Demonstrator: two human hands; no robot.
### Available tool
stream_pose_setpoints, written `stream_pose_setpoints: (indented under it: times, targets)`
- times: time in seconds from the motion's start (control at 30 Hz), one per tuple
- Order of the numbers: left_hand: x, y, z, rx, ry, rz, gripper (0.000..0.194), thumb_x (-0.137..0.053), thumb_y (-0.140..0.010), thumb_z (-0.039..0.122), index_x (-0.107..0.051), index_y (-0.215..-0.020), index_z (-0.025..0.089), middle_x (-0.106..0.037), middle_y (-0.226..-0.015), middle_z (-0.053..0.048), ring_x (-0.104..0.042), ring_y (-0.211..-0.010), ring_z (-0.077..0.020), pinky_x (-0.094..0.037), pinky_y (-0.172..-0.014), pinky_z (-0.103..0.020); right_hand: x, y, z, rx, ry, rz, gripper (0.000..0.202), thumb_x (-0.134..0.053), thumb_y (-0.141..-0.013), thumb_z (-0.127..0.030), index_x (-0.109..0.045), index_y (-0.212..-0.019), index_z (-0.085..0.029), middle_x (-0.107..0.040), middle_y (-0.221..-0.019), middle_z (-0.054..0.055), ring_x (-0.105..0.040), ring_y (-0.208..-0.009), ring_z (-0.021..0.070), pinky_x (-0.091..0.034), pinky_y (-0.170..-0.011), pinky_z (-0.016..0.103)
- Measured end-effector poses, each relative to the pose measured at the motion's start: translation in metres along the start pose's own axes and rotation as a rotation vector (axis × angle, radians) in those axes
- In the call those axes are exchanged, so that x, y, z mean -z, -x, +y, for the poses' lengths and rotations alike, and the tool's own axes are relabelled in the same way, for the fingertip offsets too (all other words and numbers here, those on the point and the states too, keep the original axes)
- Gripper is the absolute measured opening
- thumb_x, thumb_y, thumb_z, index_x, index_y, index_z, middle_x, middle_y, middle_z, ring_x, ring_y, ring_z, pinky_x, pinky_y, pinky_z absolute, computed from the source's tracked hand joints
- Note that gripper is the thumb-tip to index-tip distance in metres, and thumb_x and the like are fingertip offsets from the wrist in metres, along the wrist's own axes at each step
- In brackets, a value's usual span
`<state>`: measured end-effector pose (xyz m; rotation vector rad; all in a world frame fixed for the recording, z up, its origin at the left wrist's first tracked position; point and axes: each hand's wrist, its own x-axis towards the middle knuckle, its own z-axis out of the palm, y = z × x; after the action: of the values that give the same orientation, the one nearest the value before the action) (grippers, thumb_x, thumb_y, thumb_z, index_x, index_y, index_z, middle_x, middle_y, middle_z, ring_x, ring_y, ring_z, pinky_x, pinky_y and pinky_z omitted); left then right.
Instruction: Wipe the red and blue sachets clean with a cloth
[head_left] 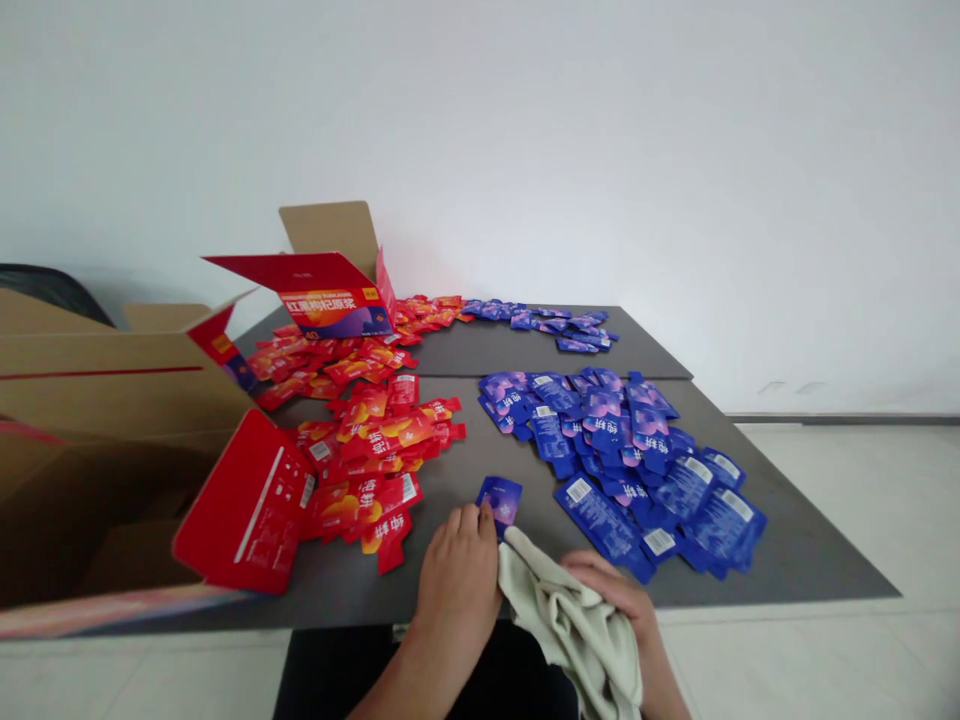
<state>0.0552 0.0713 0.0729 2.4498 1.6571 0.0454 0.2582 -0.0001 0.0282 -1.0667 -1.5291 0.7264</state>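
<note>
My left hand (461, 555) is closed on a blue pouch (501, 497) near the table's front edge, its thumb lying over the lower part of the pouch. In my right hand (611, 588) is a pale green cloth (559, 595), bunched and hanging over the table edge. One corner of the cloth reaches up against the pouch's lower end. To the right lies a heap of blue pouches (619, 425), several showing white barcodes. A heap of red pouches (375, 440) spreads to the left of my left hand.
An open red printed carton (334, 308) stands at the back left. A larger open cardboard box (97, 400) fills the near left, its red flap (251, 510) jutting over the grey table (465, 400). More blue pouches (555, 322) lie in a row along the back.
</note>
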Motion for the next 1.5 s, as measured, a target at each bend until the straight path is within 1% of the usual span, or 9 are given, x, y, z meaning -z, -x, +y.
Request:
stream_pose_setpoints:
  times: [0.1,0.2,0.37,0.53,0.73,0.97,1.13,1.3,1.5]
  targets:
    - [0.019,-0.009,0.002,0.051,0.01,-0.094,0.039,-0.048,-0.096,0.007,-0.067,-0.13,0.012,-0.072,-0.116,-0.016,-0.072,-0.106,-0.0304,-0.059,-0.084,-0.04,0.006,-0.001,0.009,0.034,-0.099,-0.111,0.028,-0.077,-0.091,-0.041,-0.081,-0.117,-0.031,-0.077,-0.099,0.008,-0.076,-0.087,0.022,-0.06,-0.076,0.027]
    - [0.028,-0.015,-0.007,0.085,0.045,-0.081,0.027,-0.047,-0.103,0.02,-0.072,-0.111,0.016,-0.076,-0.103,-0.012,-0.075,-0.095,-0.0289,-0.057,-0.079,-0.038,0.01,0.002,0.021,0.05,-0.205,-0.207,0.031,-0.077,-0.091,-0.044,-0.079,-0.121,-0.036,-0.077,-0.101,0.008,-0.076,-0.088,0.0213,-0.059,-0.076,0.027]
    - [0.033,-0.026,-0.027,0.076,0.026,-0.029,0.026,-0.046,-0.106,0.024,-0.07,-0.099,0.017,-0.077,-0.094,-0.011,-0.076,-0.092,-0.0267,-0.05,-0.073,-0.032,0.011,0.004,0.018,-0.115,-0.214,-0.221,0.023,-0.079,-0.09,-0.046,-0.084,-0.109,-0.034,-0.078,-0.098,0.008,-0.076,-0.09,0.0221,-0.056,-0.082,0.03]
    - [0.051,-0.049,-0.021,0.05,0.041,0.035,0.029,-0.043,-0.109,0.028,-0.069,-0.1,0.02,-0.078,-0.094,-0.009,-0.075,-0.092,-0.0253,-0.047,-0.073,-0.03,0.008,0.002,0.01,-0.058,-0.27,-0.23,0.027,-0.083,-0.086,-0.043,-0.084,-0.109,-0.031,-0.077,-0.097,0.009,-0.073,-0.084,0.0203,-0.054,-0.074,0.028]
    - [0.082,-0.103,0.029,-0.101,0.106,0.356,0.036,-0.038,-0.111,0.036,-0.07,-0.113,0.021,-0.079,-0.099,-0.01,-0.075,-0.091,-0.0244,-0.049,-0.079,-0.03,0.007,0.001,0.008,-0.08,-0.334,-0.264,0.032,-0.083,-0.084,-0.048,-0.085,-0.106,-0.025,-0.076,-0.094,0.01,-0.071,-0.082,0.0182,-0.053,-0.073,0.027]
    - [0.089,-0.181,0.105,-0.445,0.119,0.39,0.033,-0.042,-0.109,0.025,-0.072,-0.122,0.025,-0.078,-0.116,-0.007,-0.071,-0.11,-0.022,-0.05,-0.093,-0.029,0.009,-0.002,0.004,-0.084,-0.319,-0.323,0.029,-0.084,-0.084,-0.045,-0.086,-0.105,-0.025,-0.077,-0.092,0.009,-0.07,-0.079,0.0163,-0.053,-0.073,0.025]
    - [0.076,-0.227,0.163,-0.666,0.074,0.383,0.032,-0.048,-0.105,0.016,-0.074,-0.121,0.022,-0.078,-0.115,-0.01,-0.07,-0.11,-0.0231,-0.05,-0.095,-0.031,0.008,-0.002,0.006,-0.053,-0.326,-0.338,0.033,-0.083,-0.083,-0.047,-0.086,-0.105,-0.023,-0.078,-0.092,0.01,-0.072,-0.08,0.0177,-0.053,-0.072,0.025]
    - [0.052,-0.253,0.217,-0.883,0.006,0.343,0.029,-0.053,-0.102,0.013,-0.076,-0.118,0.019,-0.077,-0.116,-0.011,-0.068,-0.115,-0.0229,-0.048,-0.097,-0.033,0.002,0.004,0.017,-0.083,-0.388,-0.317,0.042,-0.084,-0.079,-0.058,-0.086,-0.104,-0.025,-0.078,-0.092,0.009,-0.073,-0.079,0.0178,-0.054,-0.071,0.024]
    - [0.011,-0.27,0.231,-0.99,-0.088,0.219,0.033,-0.055,-0.099,0.009,-0.078,-0.117,0.024,-0.079,-0.115,-0.007,-0.068,-0.116,-0.02,-0.048,-0.096,-0.03,0.002,0.005,0.029,-0.022,-0.422,-0.365,0.046,-0.078,-0.082,-0.065,-0.085,-0.109,-0.029,-0.078,-0.092,0.007,-0.072,-0.078,0.0167,-0.054,-0.07,0.023]
